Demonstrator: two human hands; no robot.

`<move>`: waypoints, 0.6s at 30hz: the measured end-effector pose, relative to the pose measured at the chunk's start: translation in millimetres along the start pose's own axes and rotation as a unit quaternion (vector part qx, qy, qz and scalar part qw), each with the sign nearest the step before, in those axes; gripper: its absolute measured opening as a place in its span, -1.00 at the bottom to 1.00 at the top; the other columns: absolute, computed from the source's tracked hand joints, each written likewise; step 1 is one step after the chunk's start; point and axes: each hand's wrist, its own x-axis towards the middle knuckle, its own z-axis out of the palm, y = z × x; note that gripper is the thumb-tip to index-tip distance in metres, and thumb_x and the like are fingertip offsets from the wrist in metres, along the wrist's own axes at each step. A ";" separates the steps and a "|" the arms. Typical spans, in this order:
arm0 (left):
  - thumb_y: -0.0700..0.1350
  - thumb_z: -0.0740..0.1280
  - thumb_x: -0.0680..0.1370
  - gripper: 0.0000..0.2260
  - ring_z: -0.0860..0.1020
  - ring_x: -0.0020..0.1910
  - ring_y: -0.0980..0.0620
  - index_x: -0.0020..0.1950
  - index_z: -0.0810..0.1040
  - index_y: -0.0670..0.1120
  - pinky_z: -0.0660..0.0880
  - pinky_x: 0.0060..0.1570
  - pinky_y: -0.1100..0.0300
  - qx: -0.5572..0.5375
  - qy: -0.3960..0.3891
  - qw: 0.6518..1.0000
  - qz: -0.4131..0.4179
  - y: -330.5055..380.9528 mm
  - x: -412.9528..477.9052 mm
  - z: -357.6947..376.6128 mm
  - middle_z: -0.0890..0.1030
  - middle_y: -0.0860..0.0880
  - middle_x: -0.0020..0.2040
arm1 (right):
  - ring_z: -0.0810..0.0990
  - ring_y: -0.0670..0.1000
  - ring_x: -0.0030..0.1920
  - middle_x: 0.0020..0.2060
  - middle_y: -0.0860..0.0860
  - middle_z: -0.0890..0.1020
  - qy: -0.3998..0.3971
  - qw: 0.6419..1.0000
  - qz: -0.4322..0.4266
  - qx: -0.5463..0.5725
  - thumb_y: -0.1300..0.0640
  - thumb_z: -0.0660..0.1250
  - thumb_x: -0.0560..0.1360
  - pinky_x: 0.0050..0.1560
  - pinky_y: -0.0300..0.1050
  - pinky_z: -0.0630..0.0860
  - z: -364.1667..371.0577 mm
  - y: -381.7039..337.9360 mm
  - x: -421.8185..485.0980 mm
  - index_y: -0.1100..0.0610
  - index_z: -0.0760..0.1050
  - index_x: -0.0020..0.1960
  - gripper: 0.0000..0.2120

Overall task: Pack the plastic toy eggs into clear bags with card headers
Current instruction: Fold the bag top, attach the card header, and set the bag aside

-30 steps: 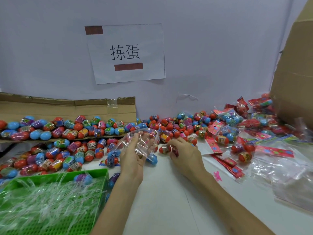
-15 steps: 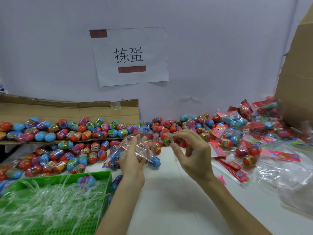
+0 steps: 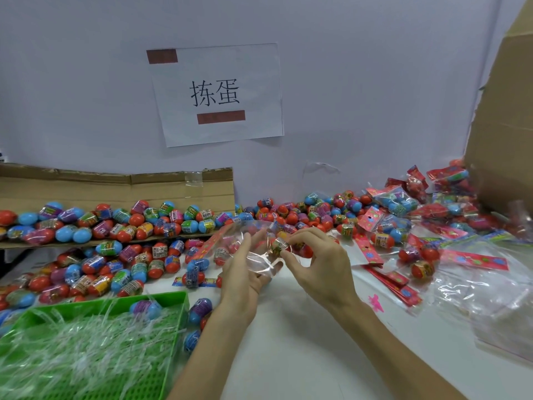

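I had the left hand (image 3: 242, 272) holding the clear bag (image 3: 261, 256) above the white table (image 3: 302, 342), its fingers lightly curled round the film and the bag's red card header (image 3: 215, 240) slanting away to the left. The right hand (image 3: 320, 261) pinched a toy egg (image 3: 278, 246) between thumb and fingertips at the bag's mouth, touching the film. Loose eggs (image 3: 138, 264) lay heaped behind, beside a green tray (image 3: 173, 342).

A white paper sign (image 3: 216, 93) with black characters was taped to the wall (image 3: 375, 82). A green tray (image 3: 176, 342) of clear plastic strips (image 3: 72, 347) sat near-left on the surface (image 3: 302, 342), and a cardboard box (image 3: 504, 140) stood at the right.
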 end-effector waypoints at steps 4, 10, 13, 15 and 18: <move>-0.02 0.30 0.68 -0.71 0.68 0.20 -0.16 0.30 0.64 -0.13 0.66 0.03 -0.04 0.017 -0.008 1.000 -0.002 -2.3 -1.7 2.6 0.71 -0.17 0.18 | 0.61 -0.18 -0.09 -0.05 -0.17 0.65 0.017 1.000 -0.004 -0.001 0.02 0.56 0.45 -0.11 -0.39 0.56 2.2 4.4 0.2 0.03 0.68 0.01 -0.83; -0.04 0.28 0.69 -0.72 0.72 0.10 -0.11 0.33 0.61 -0.12 0.69 -0.11 0.07 0.026 -0.031 0.999 -0.013 -1.4 -1.1 1.0 0.74 -0.11 0.13 | 0.60 -0.21 -0.06 0.01 -0.16 0.66 0.025 1.000 -0.003 0.006 -0.02 0.53 0.47 -0.16 -0.47 0.51 3.9 9.0 1.2 0.03 0.70 0.09 -0.77; -0.04 0.31 0.67 -0.69 0.72 0.06 -0.14 0.34 0.60 -0.15 0.69 -0.04 0.02 0.033 -0.042 0.999 -0.013 -2.3 0.2 0.2 0.72 -0.18 0.14 | 0.60 -0.21 -0.05 0.04 -0.14 0.66 0.012 1.000 -0.006 0.013 -0.02 0.52 0.47 -0.15 -0.43 0.53 4.3 8.4 1.2 0.05 0.71 0.10 -0.76; 0.00 0.34 0.66 -0.68 0.72 0.05 -0.15 0.33 0.61 -0.15 0.69 0.02 -0.01 0.036 -0.048 0.998 -0.016 -2.8 0.4 0.3 0.71 -0.22 0.15 | 0.61 -0.18 -0.07 0.05 -0.13 0.66 0.004 1.000 -0.005 0.012 0.00 0.53 0.47 -0.16 -0.44 0.49 4.2 7.7 1.2 0.05 0.71 0.10 -0.76; 0.02 0.38 0.63 -0.74 0.72 0.08 -0.17 0.19 0.71 -0.11 0.69 0.01 0.00 0.046 -0.061 0.997 -0.025 -4.5 0.8 -0.3 0.71 -0.22 0.15 | 0.57 -0.23 -0.11 0.06 -0.10 0.65 -0.003 1.000 -0.014 0.020 0.07 0.55 0.47 -0.18 -0.51 0.41 4.0 5.9 1.3 0.08 0.71 0.12 -0.76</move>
